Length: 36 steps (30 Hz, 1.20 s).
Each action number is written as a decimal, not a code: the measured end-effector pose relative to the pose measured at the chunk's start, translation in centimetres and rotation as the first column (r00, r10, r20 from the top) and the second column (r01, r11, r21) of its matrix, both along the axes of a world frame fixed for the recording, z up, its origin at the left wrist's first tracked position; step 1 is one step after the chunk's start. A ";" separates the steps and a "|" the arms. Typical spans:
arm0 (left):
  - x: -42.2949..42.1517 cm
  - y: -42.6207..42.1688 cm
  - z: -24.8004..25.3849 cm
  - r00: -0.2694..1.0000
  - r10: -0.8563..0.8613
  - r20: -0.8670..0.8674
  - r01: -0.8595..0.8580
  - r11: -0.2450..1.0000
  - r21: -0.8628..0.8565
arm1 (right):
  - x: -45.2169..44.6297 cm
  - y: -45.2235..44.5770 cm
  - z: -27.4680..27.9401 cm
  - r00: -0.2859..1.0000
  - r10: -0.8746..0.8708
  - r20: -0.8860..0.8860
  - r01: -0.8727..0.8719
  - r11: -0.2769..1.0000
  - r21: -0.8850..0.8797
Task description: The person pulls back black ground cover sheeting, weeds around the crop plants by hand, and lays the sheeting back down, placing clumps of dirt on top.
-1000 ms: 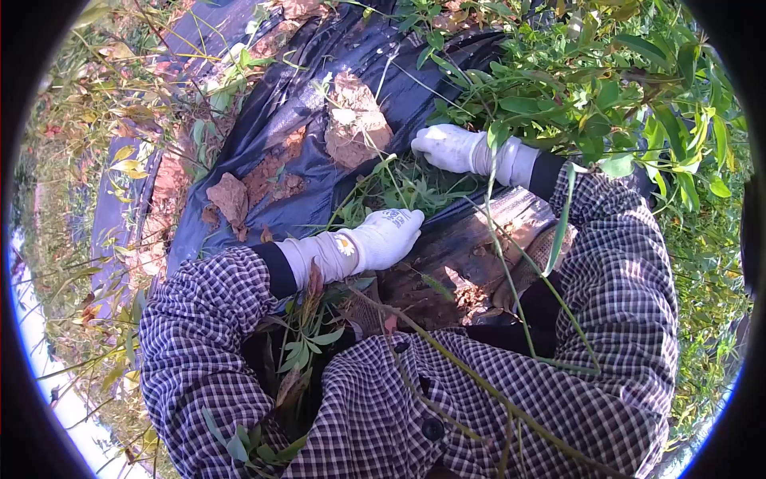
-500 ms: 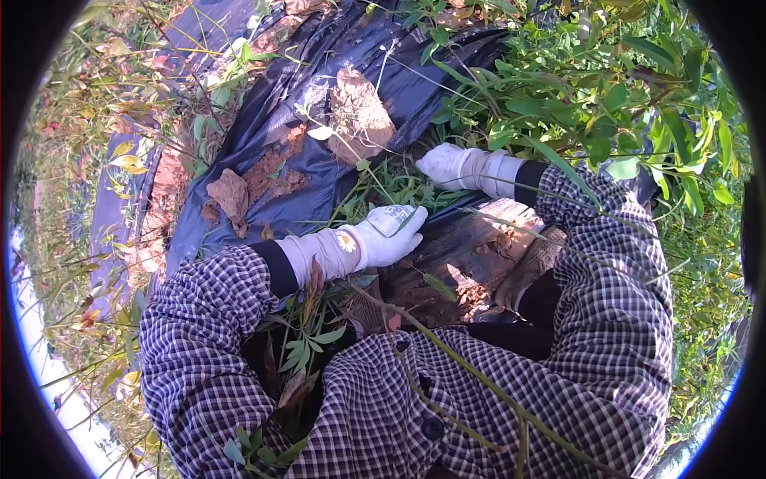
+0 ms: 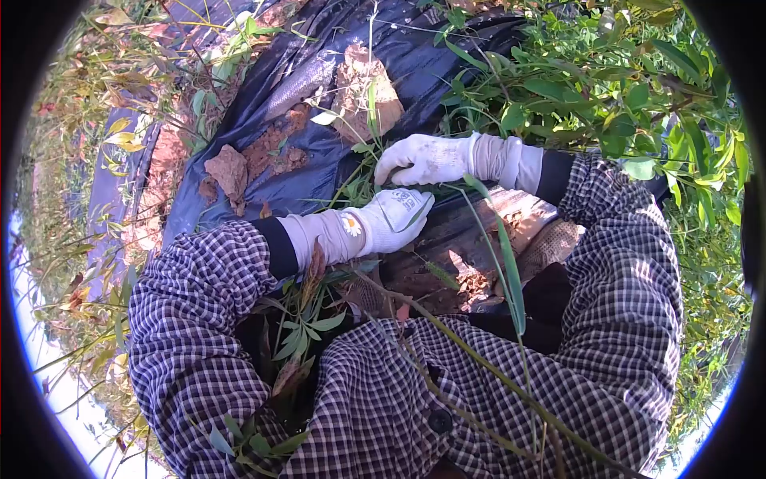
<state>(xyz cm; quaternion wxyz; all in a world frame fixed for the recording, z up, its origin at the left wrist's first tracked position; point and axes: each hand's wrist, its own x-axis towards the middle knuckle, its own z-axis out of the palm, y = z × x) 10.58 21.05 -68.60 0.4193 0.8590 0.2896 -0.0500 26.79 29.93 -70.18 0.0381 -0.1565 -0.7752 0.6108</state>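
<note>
Black sheeting [image 3: 435, 76] lies beside green weeds [image 3: 359, 191]; gloved left hand [image 3: 396, 222] curled, right hand [image 3: 431, 159] bent nearby; whether either grips anything cannot be determined.

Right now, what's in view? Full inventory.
Plastic sheeting: count unclear, black, centre and upper middle
Earth clods: two large, brown, on sheeting
Loose soil: patches, reddish-brown, left of centre
Weeds: several, green, centre
Leafy plants: many, green, upper right
Yellowing plants: many, yellow-green, left
Long stem: one, green-brown, across foreground
Leaf blade: one, green, right of centre
Mesh footwear, apparently: two, brown, lower centre
Checked jacket: one, dark-and-white, bottom
Left hand: one, white-gloved, centre
Right hand: one, white-gloved, just beyond left
</note>
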 end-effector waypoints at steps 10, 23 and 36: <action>0.5 0.5 1.1 0.998 0.055 -0.013 -0.055 0.998 0.012 | 8.1 0.0 -2.6 0.897 0.091 0.433 -0.123 0.991 0.046; 0.5 7.3 -0.6 0.884 0.407 -0.230 -0.462 0.837 -0.295 | 11.8 4.8 -11.4 0.975 0.001 0.223 0.046 0.978 -0.203; 0.1 6.4 -0.5 0.888 0.398 -0.231 -0.448 0.862 -0.237 | 12.8 -6.5 1.5 0.927 -0.350 -0.134 0.326 0.579 0.747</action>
